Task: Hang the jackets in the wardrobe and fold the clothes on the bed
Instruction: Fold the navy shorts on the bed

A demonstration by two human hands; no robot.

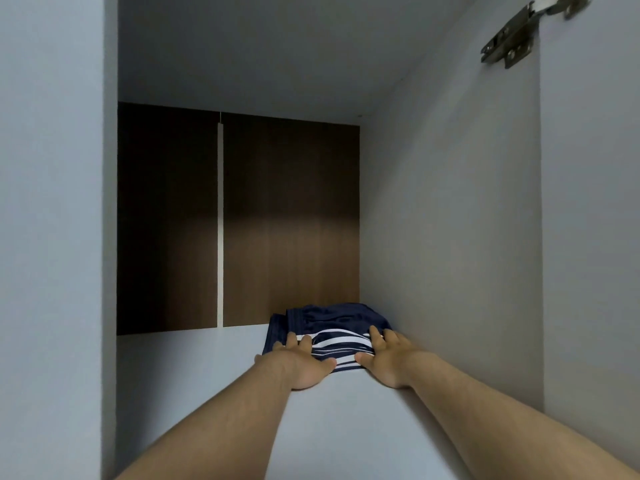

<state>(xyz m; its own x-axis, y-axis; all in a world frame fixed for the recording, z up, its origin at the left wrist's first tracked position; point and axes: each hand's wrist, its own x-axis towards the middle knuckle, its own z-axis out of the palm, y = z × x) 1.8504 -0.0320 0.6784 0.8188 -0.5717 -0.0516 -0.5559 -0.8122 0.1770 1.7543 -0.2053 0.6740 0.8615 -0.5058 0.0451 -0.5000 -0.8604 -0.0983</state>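
A folded navy garment with white stripes (pixel 329 327) lies on a white wardrobe shelf (pixel 194 368), near the right wall. My left hand (pixel 304 365) rests flat on the garment's left front edge with fingers straight. On the right front edge lies my right hand (pixel 384 358), fingers also straight, thumb pointing inward. Both forearms reach in from the bottom of the view.
The compartment has a dark wood back panel (pixel 291 220) with a pale vertical strip, a white left wall (pixel 52 237) and a white right wall (pixel 450 237). A metal door hinge (pixel 512 36) sits at the upper right.
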